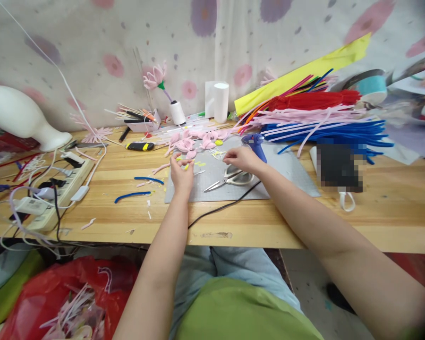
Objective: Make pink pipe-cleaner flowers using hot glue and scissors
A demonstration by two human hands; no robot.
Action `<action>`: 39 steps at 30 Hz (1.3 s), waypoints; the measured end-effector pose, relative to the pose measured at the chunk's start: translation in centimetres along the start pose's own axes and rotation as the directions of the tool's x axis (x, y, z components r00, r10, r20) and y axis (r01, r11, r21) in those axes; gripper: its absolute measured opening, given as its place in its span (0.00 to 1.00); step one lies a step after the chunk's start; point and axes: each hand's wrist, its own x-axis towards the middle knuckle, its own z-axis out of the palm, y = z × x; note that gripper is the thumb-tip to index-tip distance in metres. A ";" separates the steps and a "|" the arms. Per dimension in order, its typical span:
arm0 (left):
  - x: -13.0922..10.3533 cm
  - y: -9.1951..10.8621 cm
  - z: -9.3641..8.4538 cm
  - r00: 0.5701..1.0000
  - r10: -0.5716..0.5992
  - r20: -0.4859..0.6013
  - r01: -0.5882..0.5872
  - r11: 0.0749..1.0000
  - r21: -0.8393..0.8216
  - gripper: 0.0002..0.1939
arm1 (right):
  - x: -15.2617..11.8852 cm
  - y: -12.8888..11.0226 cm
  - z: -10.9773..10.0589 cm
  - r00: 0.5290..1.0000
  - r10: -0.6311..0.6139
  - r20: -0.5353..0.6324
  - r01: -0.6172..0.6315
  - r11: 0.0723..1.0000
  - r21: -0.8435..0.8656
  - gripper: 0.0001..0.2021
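My left hand (182, 171) is above the left part of the grey mat (286, 174), its fingers curled together around a small yellow and white piece too small to make out. My right hand (241, 158) hovers over the mat's middle, fingers bent and close together over small white stems with yellow tips (217, 153); whether it holds one is hidden. Open scissors (219, 184) lie just below it. A blue glue gun (257, 144) rests behind my right wrist. Pink fuzzy petals (184, 144) lie at the mat's back edge.
Bundled red (315, 100) and blue pipe cleaners (326, 134) fill the back right. A power strip (62, 191) with cables stands left. A black cord (219, 208) crosses the front. A pink flower (156, 78) stands in a white spool (177, 113). Blue pieces (132, 194) lie left.
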 end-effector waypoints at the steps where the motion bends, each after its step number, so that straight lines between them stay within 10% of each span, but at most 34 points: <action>1: 0.0 -0.1 0.1 1.000 0.011 -0.001 -0.011 1.000 0.018 0.22 | -0.2 0.6 0.0 1.000 0.013 -0.023 -0.012 1.000 0.016 0.09; 15: 0.2 -0.9 2.7 0.924 0.199 0.325 -0.264 0.950 0.168 0.29 | -2.1 1.9 0.7 0.993 -0.026 -0.114 0.022 0.999 -0.033 0.10; 29: 0.1 -1.1 1.4 0.976 0.104 0.193 -0.152 0.956 0.252 0.24 | -1.8 1.2 1.4 0.987 -0.037 -0.157 0.048 0.997 0.066 0.09; 39: 0.3 -1.7 1.6 0.985 0.060 0.162 -0.098 0.966 0.239 0.25 | 1.6 -4.3 3.2 0.976 -0.213 -0.035 0.214 0.977 0.022 0.14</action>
